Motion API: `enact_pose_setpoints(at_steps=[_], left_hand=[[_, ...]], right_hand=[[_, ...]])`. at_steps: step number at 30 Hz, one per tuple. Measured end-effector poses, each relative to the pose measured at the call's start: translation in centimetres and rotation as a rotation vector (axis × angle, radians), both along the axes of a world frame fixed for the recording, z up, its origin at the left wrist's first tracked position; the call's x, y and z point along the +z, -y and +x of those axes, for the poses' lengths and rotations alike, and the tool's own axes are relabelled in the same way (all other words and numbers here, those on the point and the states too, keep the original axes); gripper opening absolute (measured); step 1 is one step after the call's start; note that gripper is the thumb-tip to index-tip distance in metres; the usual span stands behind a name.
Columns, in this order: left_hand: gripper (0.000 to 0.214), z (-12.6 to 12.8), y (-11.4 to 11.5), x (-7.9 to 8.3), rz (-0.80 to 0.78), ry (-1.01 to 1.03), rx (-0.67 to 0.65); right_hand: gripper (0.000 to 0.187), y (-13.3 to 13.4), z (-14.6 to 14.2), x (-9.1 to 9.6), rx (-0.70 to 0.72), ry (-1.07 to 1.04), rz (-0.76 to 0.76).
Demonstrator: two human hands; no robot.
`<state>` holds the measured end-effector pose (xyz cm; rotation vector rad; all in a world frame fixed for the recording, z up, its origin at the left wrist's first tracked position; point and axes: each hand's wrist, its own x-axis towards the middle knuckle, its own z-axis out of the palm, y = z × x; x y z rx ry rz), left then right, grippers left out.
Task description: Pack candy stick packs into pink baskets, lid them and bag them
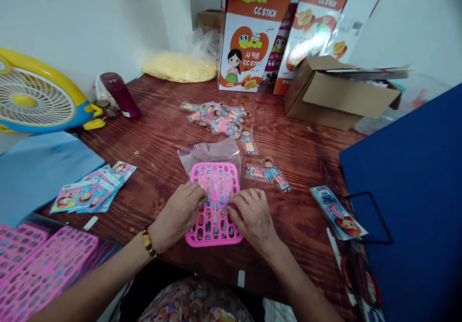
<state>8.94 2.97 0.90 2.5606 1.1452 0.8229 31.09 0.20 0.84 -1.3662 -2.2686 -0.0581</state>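
A pink plastic basket (214, 239) with rows of oval holes lies in front of me, its holed face up. Clear plastic film (227, 149) spreads out from its far end. My left hand (183, 207) is closed over the left edge of the basket, with fingers curled together. From the other side my right hand (252, 213) grips the right edge, its thumb and fingertips pressed near the middle. Whether the fingertips also pinch clear film is hard to see. Small colourful things show through the holes.
Small printed packets (220, 117) lie in a pile beyond the basket. Cards (90, 192) fan out at left, near more pink baskets (54, 274). A fan (25, 100), bottle (121, 93), open carton (321, 96), printed packs (337, 211) and blue panel (407, 192) surround the wooden table (155, 134).
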Motion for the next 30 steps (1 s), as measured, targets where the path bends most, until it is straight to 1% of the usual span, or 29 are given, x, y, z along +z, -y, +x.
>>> enact_pose_setpoints(at_steps=[2, 3, 6, 9, 12, 15, 17, 19, 21, 23, 24, 26, 28, 29, 30], left_hand=[[0.02, 0.2, 0.1, 0.2, -0.038, 0.05, 0.007], [0.019, 0.3, 0.1, 0.3, -0.033, 0.039, 0.011], [0.019, 0.5, 0.0, 0.4, 0.073, -0.106, 0.023], [0.013, 0.7, -0.1, 0.3, 0.189, -0.234, 0.053], [0.006, 0.7, -0.1, 0.1, 0.238, -0.292, 0.065], [0.008, 0.7, 0.0, 0.0, 0.272, -0.339, 0.063], [0.01, 0.5, 0.0, -0.2, 0.286, -0.34, 0.021], [0.01, 0.2, 0.1, -0.4, 0.29, -0.328, -0.03], [0.01, -0.3, 0.2, -0.8, 0.288, -0.303, -0.074], [0.013, -1.1, 0.5, -1.1, 0.282, -0.238, -0.089], [0.015, -1.6, 0.8, -1.3, 0.269, -0.187, -0.092], [0.015, -2.8, 1.5, -1.7, 0.19, -0.059, -0.087], [0.011, -4.1, 2.4, -2.5, 0.052, 0.099, 0.004], [0.01, -4.7, 2.9, -3.0, -0.022, 0.172, 0.081], [0.01, -5.1, 3.4, -3.6, -0.082, 0.226, 0.167]], right_hand=[[0.019, -0.2, -0.7, 0.0, -0.049, 0.048, 0.04], [0.02, -0.4, -1.0, -0.1, -0.09, 0.073, 0.066], [0.013, -1.2, -1.2, -0.3, -0.172, 0.152, 0.151], [0.013, -1.4, 0.0, -0.3, -0.211, 0.188, 0.186], [0.012, -0.4, 1.6, -0.2, -0.263, 0.184, 0.131], [0.011, 1.2, 2.4, -0.2, -0.331, 0.177, 0.036], [0.012, 2.2, 2.3, -0.4, -0.35, 0.162, 0.003], [0.014, 3.1, 2.1, -0.8, -0.325, 0.139, -0.005], [0.014, 4.0, 1.9, -1.5, -0.292, 0.107, -0.023], [0.012, 5.0, 1.9, -2.5, -0.271, 0.089, -0.078], [0.012, 5.5, 2.0, -3.1, -0.243, 0.082, -0.124], [0.013, 6.7, 2.6, -4.0, -0.13, 0.045, -0.228], [0.014, 7.8, 3.6, -4.5, -0.042, -0.046, -0.291], [0.013, 8.3, 4.2, -4.5, -0.05, -0.117, -0.294], [0.012, 8.7, 4.6, -4.4, -0.088, -0.194, -0.28]])
